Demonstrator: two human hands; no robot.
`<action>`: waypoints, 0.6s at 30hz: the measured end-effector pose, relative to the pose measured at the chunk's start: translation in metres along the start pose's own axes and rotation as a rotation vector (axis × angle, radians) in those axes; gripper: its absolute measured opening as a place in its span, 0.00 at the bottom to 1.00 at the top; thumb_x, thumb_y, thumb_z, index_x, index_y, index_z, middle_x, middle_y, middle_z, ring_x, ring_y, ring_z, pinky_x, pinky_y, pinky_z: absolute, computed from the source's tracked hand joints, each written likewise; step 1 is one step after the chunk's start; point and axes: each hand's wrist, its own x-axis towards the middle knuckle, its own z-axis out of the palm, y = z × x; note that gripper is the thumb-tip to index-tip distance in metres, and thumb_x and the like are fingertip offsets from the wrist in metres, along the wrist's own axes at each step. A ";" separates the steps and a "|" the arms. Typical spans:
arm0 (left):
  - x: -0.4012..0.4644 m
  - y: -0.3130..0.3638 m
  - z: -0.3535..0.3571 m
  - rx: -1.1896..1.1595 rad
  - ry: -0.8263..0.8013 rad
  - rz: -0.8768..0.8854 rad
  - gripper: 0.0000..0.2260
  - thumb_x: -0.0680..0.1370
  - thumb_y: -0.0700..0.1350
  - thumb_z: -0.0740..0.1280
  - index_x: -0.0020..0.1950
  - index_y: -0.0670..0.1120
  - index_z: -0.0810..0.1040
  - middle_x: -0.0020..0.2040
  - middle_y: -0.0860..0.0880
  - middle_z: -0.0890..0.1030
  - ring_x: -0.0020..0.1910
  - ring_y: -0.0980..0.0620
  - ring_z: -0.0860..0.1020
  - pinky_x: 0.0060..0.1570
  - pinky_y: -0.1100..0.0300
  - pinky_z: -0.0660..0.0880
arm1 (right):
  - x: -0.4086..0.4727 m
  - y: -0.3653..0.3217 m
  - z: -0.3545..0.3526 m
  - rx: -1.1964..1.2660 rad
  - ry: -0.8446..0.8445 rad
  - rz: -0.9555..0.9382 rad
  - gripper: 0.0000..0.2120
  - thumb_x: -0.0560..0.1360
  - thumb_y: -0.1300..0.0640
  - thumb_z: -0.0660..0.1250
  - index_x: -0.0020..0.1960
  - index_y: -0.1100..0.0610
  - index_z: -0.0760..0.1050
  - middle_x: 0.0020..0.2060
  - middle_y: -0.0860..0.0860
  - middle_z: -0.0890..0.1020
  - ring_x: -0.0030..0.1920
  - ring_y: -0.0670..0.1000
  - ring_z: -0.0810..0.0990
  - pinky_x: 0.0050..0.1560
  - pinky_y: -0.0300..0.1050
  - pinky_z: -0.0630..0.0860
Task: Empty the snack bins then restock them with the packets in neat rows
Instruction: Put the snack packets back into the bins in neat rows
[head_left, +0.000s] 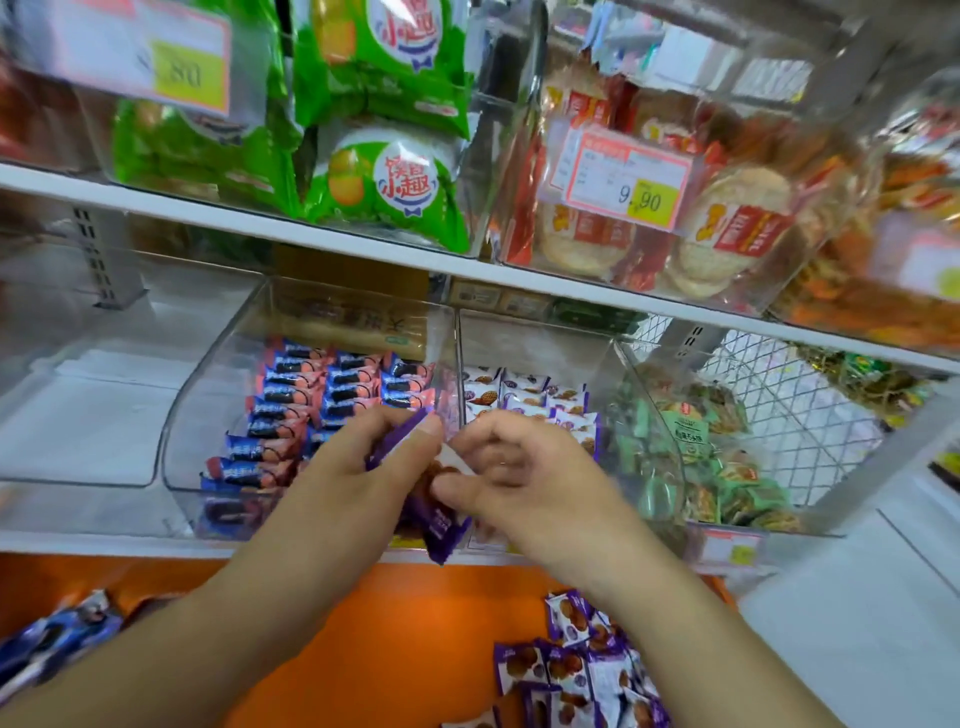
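Left hand: the left hand (363, 457) pinches a small stack of purple cookie packets (436, 519) between thumb and curled fingers, at the front lip of the middle shelf (104, 545).
Right hand: the right hand (511, 478) meets the same stack from the right, fingertips pinching its upper, white-edged end; it is bare otherwise.
Held stack, long axis: it runs slantwise, from upper left near the left thumb down to lower right, where a purple corner hangs below the shelf edge.
Target bin: the clear purple-packet bin (540, 343) stands directly behind the hands; its rows of packets (524, 395) fill the back, and the front part is hidden by the hands.
Deciding relation: the bin lies forward and slightly right of the stack, so the right hand is the nearer one; judged from this, the stack needs turning level with the standing rows before it goes in.
Left neighbour: the bin of blue-and-pink sandwich-cookie packets (311, 400) already holds neat rows, just beside the left hand.
Right neighbour: the bin of green packets (711, 467) lies jumbled, not in rows.
Supply: a loose heap of purple packets (582, 670) lies on the orange surface (363, 623) below, nearer the right forearm.
Progress: judged as restocking under way, with the purple bin only partly filled.
Risk: the slanted stack may fan out if either pinch loosens.
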 end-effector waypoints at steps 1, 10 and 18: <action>-0.002 0.001 0.001 0.026 -0.015 0.000 0.08 0.81 0.57 0.66 0.50 0.56 0.81 0.40 0.55 0.85 0.34 0.58 0.83 0.35 0.65 0.75 | -0.001 0.002 0.001 -0.014 0.016 -0.010 0.10 0.74 0.57 0.80 0.50 0.46 0.82 0.45 0.50 0.85 0.43 0.48 0.86 0.45 0.48 0.84; 0.002 0.000 -0.015 0.200 -0.024 -0.050 0.07 0.82 0.52 0.67 0.54 0.66 0.79 0.51 0.42 0.81 0.48 0.34 0.83 0.49 0.36 0.81 | 0.036 0.070 -0.081 -0.462 0.374 0.034 0.14 0.69 0.60 0.82 0.45 0.46 0.81 0.42 0.46 0.82 0.46 0.50 0.82 0.49 0.50 0.78; 0.011 -0.010 -0.012 0.231 -0.064 -0.089 0.07 0.81 0.54 0.68 0.54 0.69 0.77 0.52 0.47 0.84 0.42 0.44 0.85 0.49 0.40 0.82 | 0.103 0.134 -0.091 -0.966 0.134 0.005 0.14 0.69 0.55 0.82 0.47 0.45 0.78 0.45 0.42 0.79 0.48 0.49 0.79 0.48 0.48 0.79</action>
